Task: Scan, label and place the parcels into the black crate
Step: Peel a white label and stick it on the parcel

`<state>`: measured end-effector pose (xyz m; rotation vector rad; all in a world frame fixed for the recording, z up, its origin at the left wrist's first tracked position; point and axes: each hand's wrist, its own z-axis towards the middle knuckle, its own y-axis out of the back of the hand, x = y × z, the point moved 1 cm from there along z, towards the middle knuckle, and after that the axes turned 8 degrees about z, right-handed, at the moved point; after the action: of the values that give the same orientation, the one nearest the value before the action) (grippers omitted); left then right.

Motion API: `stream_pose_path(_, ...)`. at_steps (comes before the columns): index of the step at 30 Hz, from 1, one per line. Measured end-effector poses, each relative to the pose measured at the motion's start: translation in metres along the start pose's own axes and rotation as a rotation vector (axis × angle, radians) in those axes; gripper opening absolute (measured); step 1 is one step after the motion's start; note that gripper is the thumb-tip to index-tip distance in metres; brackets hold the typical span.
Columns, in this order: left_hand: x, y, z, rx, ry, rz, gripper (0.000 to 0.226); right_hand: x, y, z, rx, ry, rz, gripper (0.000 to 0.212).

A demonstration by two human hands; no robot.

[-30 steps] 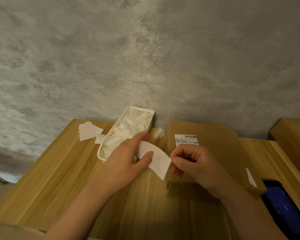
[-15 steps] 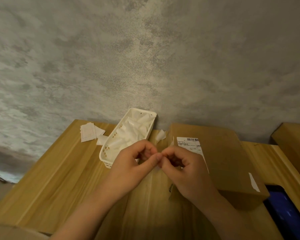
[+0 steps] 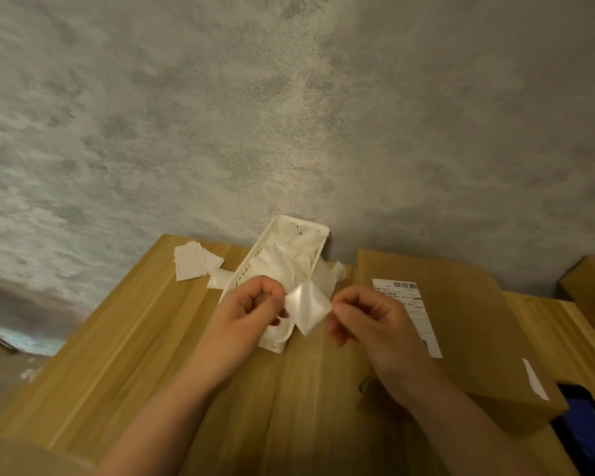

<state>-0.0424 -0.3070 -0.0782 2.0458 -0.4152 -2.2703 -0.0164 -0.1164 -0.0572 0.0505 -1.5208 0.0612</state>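
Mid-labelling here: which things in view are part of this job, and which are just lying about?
In the job:
left hand and right hand, pinching the white label piece
cardboard parcel

Lying about:
white basket of paper scraps
loose labels on the table

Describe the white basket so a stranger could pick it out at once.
Start at the wooden table against the grey wall. Left of the cardboard parcel that carries a barcode label, just beyond the hands, lies the white basket. It alone is a long perforated plastic tray heaped with white paper scraps; the nearby papers lie loose.
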Motion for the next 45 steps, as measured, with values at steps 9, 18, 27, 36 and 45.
stream_pose_path(9, 0.030, 0.109, 0.019, -0.366, 0.125, -0.376, 0.024, 0.025, 0.035, 0.074, -0.330, 0.048, 0.269, 0.021)
stream_pose_path(18, 0.039, 0.151, 0.018, -0.345, 0.059, -0.163, 0.017, 0.006, -0.031, 0.175, 0.059, 0.287, -0.972, 0.016)
stream_pose_path(27, 0.043, 0.157, 0.022, -0.276, 0.074, -0.041, 0.024, -0.015, -0.041, 0.192, 0.165, 0.233, -1.286, 0.023)
stream_pose_path(36, 0.038, 0.149, 0.022, -0.203, 0.042, 0.006, 0.020, -0.001, -0.043, 0.186, 0.146, 0.175, -1.217, 0.021)
stream_pose_path(45, 0.013, 0.088, 0.024, -0.084, -0.008, 0.019, 0.018, 0.002, -0.082, 0.057, 0.107, 0.460, -0.906, 0.032)
